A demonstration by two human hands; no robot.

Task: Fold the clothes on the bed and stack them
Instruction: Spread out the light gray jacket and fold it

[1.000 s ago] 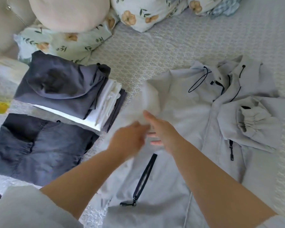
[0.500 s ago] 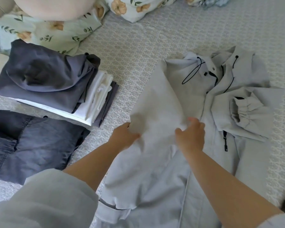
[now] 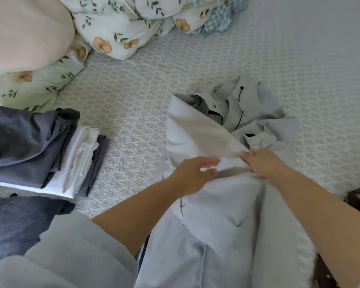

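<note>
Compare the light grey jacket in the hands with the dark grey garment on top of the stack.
The light grey jacket is pale; the dark grey garment is charcoal. The jacket is half-folded and bunched at its collar, gripped by the left hand and right hand; the dark garment lies folded, untouched. The jacket lies on the bedspread; the dark garment tops a stack. Both are on the bed.

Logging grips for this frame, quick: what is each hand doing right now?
Left hand: blurred, on the light grey jacket; grip cannot be told.
Right hand: fingers curled, pinching a fold of the jacket.
</note>
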